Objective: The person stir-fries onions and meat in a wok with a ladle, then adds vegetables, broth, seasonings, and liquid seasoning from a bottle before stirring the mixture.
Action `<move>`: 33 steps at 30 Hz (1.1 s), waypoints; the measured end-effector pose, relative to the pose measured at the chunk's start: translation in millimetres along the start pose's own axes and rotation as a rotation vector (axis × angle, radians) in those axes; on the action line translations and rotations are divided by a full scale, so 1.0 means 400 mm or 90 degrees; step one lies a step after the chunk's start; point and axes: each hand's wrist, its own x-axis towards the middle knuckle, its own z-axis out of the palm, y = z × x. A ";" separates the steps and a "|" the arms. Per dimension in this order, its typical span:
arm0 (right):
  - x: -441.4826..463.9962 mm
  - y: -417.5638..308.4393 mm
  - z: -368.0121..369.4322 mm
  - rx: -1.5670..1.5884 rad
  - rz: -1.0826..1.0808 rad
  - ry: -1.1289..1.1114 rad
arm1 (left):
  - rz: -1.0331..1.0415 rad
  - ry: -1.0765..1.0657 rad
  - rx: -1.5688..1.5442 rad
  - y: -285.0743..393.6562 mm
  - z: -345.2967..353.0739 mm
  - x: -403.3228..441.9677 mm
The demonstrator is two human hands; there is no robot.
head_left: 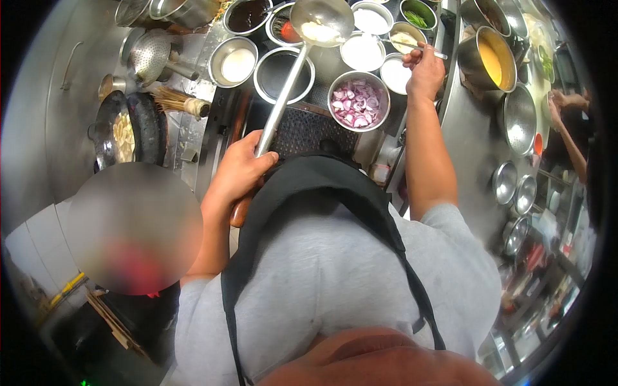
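My left hand (243, 166) is closed around the handle of a long metal ladle (289, 83). Some pale, whitish food lies in the ladle's bowl, which hangs over several metal bowls. At the right, my right hand (425, 69) pinches the handle of a small spoon (440, 55). The spoon reaches over a bowl of pale yellowish stuff (405, 36); its tip is hard to make out. Just below and left of that hand stands a bowl of chopped red onion (357, 101). Bowls of white powder or grains (362, 53) sit close by.
On the left are a wok with sliced pale food (123, 136), a bamboo brush (183, 105) and a perforated strainer (149, 58). A pot of orange liquid (494, 59) stands on the right counter beside metal bowls (519, 119). Another person's hands (566, 101) show at far right.
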 end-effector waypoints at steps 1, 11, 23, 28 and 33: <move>-0.008 -0.020 0.015 0.002 -0.001 -0.004 | -0.003 -0.005 -0.010 -0.008 0.003 0.007; -0.047 0.048 0.004 -0.582 -0.471 -0.186 | -0.029 -0.061 -0.172 -0.030 0.003 0.015; -0.038 -0.234 0.100 -0.684 -0.374 -0.049 | 0.193 0.242 -0.601 -0.248 -0.249 -0.071; -0.341 -0.168 0.485 -0.445 -0.192 -0.546 | 0.357 0.148 -0.870 -0.462 -0.442 0.027; -0.810 -0.063 0.825 -0.629 -0.155 -0.971 | 0.417 0.111 -1.073 -0.687 -0.583 0.171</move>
